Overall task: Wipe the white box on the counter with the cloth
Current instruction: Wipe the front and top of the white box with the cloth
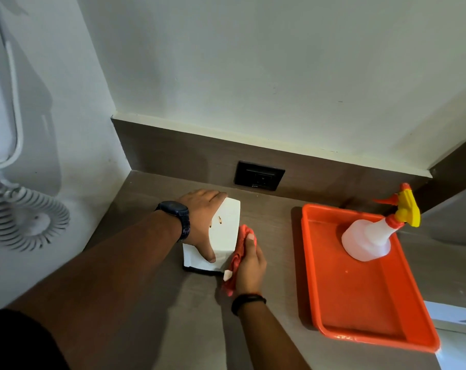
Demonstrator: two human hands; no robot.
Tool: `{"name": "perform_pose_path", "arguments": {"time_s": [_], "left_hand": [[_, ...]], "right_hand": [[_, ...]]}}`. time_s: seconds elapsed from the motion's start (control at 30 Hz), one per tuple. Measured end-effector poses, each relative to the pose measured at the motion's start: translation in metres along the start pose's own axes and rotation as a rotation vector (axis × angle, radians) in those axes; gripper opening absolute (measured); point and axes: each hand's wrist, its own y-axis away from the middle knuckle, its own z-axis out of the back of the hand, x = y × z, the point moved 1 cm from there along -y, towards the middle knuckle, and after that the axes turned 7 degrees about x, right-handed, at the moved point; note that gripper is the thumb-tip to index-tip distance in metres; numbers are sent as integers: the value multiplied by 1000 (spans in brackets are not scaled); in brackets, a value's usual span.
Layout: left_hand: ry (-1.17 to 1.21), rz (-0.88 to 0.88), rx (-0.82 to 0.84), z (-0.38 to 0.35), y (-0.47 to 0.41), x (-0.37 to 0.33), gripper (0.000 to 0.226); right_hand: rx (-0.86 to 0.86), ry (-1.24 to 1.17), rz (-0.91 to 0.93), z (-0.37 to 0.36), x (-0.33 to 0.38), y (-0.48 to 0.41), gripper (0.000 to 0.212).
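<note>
We see the white box (225,231) standing on the brown counter (269,311), toward the back left corner, a little in front of the black wall socket (259,175). Left hand (201,222) lies over the box's left side and top: fingers together, laid flat along the far top edge, thumb stretched down the near face, so the hand is clasping the box. A dark watch (177,213) sits on that wrist. Right hand (249,265) is curled round a bunched red cloth (241,247), fingers closed on it, thumb on top; the cloth is pressed against the box's right side, low toward the near corner. A small white tag (227,275) of the cloth pokes out just below the box corner. A dark band (246,301) is on the right wrist. The box shows a dark strip along its bottom edge and two small marks on the top face; we cannot tell what they are. Right of the hands, apart from the box, an orange tray (360,303) lies on the counter. In its far end stands a translucent white spray bottle (370,240) with a yellow and orange trigger head, upright. On the left wall hangs a white handset (5,102) with a coiled cord (26,217) below it. A dark sleeve shows at bottom left.
</note>
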Motion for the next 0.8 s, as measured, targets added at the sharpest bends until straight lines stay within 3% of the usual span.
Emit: {"name": "perform_pose_path", "arguments": {"time_s": [0.13,0.23,0.3,0.4,0.47,0.63,0.8], "left_hand": [[101,-30,-39,-6,10,5,154],[275,-12,-111,-10,24,18,163],[350,6,-127,-11,32,26,165],[438,-7,-156,-10,35,32,163],[481,-37,-165,-8,34,31,164],[482,-154,-145,-11,28,28,157],[406,-144,-136,-15,24,28,153]], "right_hand": [[36,-86,108,-6,32,16,31],[84,-9,387,-22,62,14,33],[128,327,547,-36,74,8,25],[297,1181,624,-50,70,-6,42],[363,1533,644,-54,62,-9,48],[360,1631,782,-53,54,3,46],[411,1610,841,-32,53,3,44]]}}
